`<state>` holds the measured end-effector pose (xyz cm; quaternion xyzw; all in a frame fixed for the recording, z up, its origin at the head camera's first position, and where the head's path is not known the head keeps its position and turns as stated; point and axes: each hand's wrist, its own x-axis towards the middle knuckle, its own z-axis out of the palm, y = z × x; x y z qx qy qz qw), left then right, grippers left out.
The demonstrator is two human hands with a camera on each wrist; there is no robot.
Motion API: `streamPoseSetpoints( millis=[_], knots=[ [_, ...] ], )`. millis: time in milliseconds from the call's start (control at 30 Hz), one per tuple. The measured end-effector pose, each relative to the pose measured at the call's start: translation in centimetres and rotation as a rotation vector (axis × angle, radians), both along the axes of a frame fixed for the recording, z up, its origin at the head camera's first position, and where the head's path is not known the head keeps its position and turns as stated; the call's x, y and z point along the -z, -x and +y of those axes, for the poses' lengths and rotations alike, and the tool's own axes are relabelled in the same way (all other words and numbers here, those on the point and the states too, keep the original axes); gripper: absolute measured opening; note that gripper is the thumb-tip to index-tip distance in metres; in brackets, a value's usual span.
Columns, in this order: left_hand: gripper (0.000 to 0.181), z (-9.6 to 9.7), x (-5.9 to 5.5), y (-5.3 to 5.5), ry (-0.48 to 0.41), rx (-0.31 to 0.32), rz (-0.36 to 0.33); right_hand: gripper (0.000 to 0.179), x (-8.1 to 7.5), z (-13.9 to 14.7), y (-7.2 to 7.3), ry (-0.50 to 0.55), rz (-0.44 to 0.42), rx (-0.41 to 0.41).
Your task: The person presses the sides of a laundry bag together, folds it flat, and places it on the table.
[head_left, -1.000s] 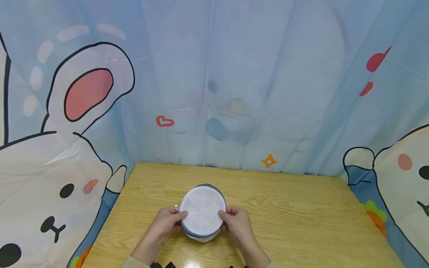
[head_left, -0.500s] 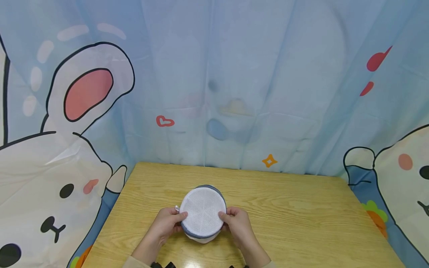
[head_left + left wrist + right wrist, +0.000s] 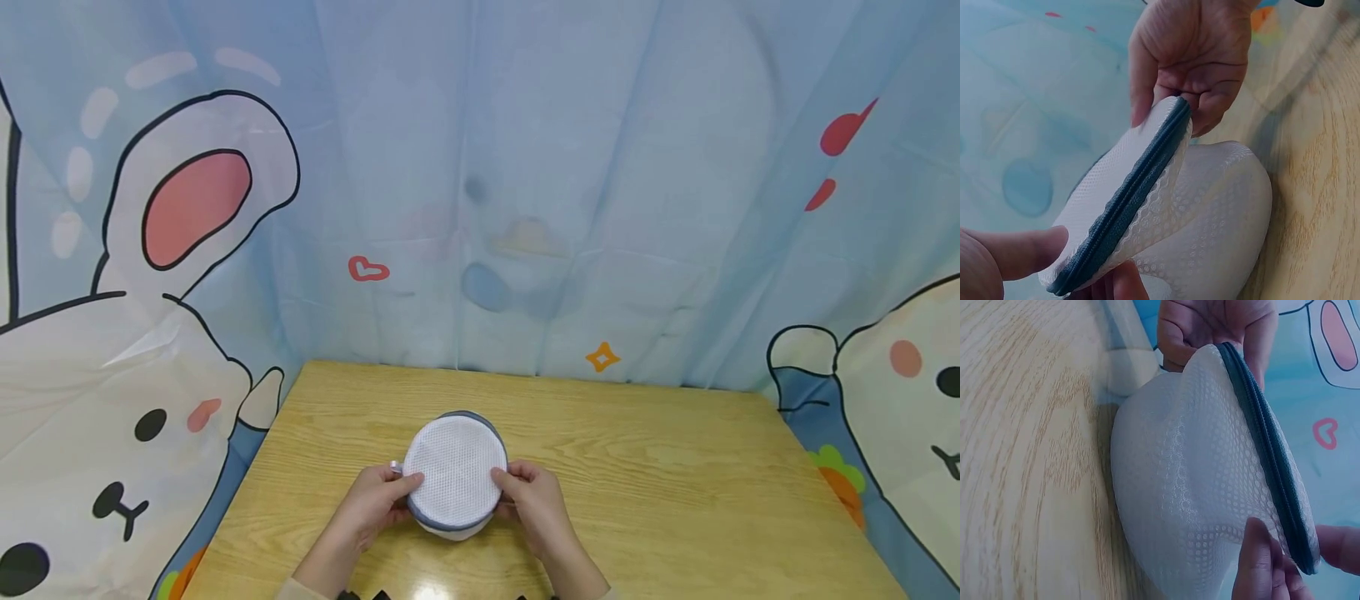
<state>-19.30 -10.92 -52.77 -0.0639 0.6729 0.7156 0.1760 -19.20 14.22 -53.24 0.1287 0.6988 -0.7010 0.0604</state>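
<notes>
A round white mesh laundry bag [image 3: 456,468] with a blue-grey zipper [image 3: 1138,190] around its top stands on the wooden table. Its flat lid faces up, tilted toward the person, and the zip looks closed along the stretch in the wrist views. My left hand [image 3: 372,502] pinches the left side of the rim, thumb on the lid and fingers underneath. Opposite it, my right hand [image 3: 536,505] pinches the right side in the same way. Below the zipper the mesh wall [image 3: 1179,481] sags and folds, its base resting on the wood. A small white loop sticks out beside the left hand.
The wooden table [image 3: 675,475] extends to both sides of the bag. Behind it hangs a light blue curtain [image 3: 525,167] printed with cartoon animals, which also runs along the left and right.
Both hands keep their pinch on the laundry bag's rim. Bag and hands hardly move; the whole head view shifts up very slightly.
</notes>
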Motion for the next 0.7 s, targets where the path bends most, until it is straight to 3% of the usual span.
streamPoseSetpoints(
  millis=[367,700],
  knots=[
    [0.043,0.0,0.1,-1.4,0.072,-0.024,0.042,0.038,-0.3,-0.1,-1.1,-0.051,0.008,-0.007],
    [0.037,0.7,0.9,-2.6,0.012,-0.056,0.011,0.035,0.2,-0.6,-2.2,-0.004,-0.014,-0.039]
  ],
)
